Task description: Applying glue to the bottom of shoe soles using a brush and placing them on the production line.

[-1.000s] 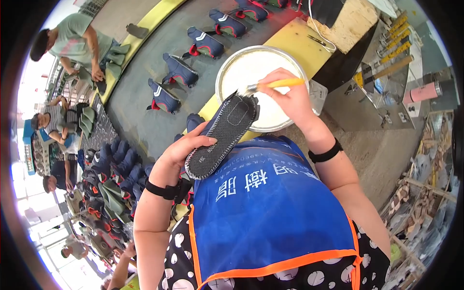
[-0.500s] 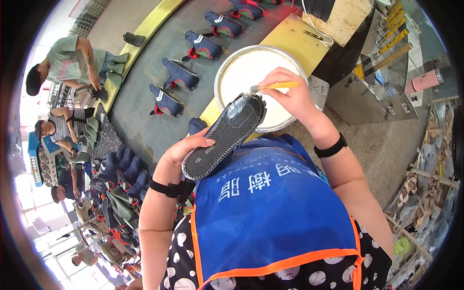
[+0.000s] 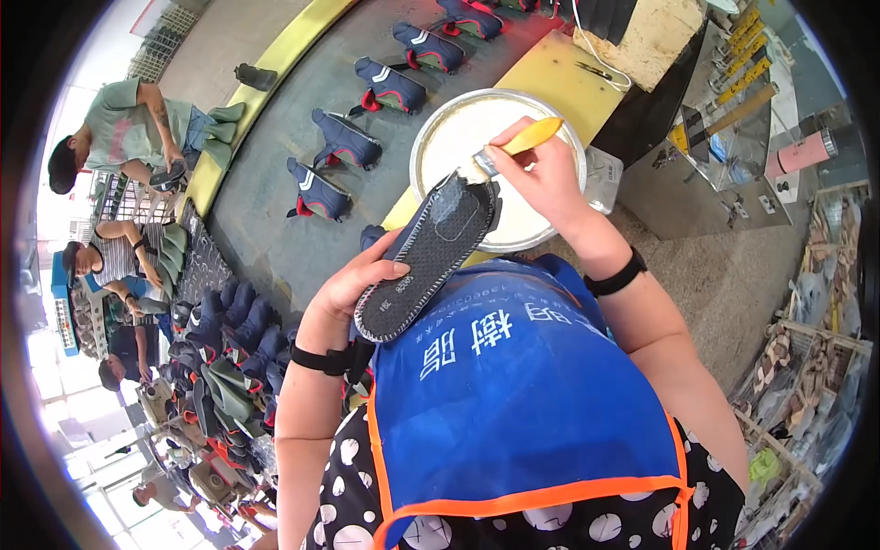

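Observation:
My left hand (image 3: 365,275) is closed on the heel half of a shoe upper, tilted with its black stitched underside (image 3: 426,252) facing up; the thumb presses on that underside. A wet, whitish sheen covers the toe end. My right hand (image 3: 543,174) grips a paintbrush (image 3: 527,139) with a yellow handle, its bristles against the toe edge. Below the brush stands a round metal basin (image 3: 417,151) of creamy white liquid (image 3: 458,124), partly hidden by my right hand and the shoe.
Navy shoe uppers with red trim (image 3: 319,192) sit in a row on a grey surface (image 3: 261,156). A yellow board (image 3: 559,78) lies beyond the basin. Piled shoes (image 3: 234,339) and several co-workers (image 3: 137,128) are at left. A pink bottle (image 3: 802,154) stands at right.
The brush has swung from nearly level to handle raised, its bristles now at the toe's right edge. The white patch on the underside looks thinner and more spread out.

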`<state>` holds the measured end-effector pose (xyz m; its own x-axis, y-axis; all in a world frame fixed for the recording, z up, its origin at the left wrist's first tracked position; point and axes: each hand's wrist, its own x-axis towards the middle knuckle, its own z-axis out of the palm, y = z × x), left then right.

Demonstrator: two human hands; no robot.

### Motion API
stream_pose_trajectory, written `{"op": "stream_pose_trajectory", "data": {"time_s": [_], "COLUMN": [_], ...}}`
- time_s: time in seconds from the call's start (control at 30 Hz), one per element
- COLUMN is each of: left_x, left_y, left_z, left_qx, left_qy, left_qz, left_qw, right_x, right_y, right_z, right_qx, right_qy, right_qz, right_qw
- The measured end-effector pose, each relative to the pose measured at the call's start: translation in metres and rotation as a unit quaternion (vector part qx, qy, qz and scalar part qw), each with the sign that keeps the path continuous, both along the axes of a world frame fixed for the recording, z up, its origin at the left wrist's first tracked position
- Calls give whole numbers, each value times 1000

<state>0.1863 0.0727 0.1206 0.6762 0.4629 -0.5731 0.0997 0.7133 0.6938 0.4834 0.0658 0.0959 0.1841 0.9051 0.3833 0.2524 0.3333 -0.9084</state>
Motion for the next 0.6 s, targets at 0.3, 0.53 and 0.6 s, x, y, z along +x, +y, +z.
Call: {"op": "stream_pose_trajectory", "data": {"time_s": [0.3, 0.53, 0.6], "left_x": [-11, -11, -11], "left_y": [-2, -10, -9], "left_z": [-11, -18, -18], "left_qx": [134, 161, 165], "left_qy": [45, 42, 37], "left_qz": [24, 94, 99], "left_qw": [990, 982, 981], "right_x": [-25, -25, -27], "right_y": [6, 19, 23], "right_z": [3, -4, 6], "right_qx": [-21, -30, 2], "right_qy": [-55, -166, -109], "right_qz": [-87, -140, -82], "right_qw": [994, 976, 991]}}
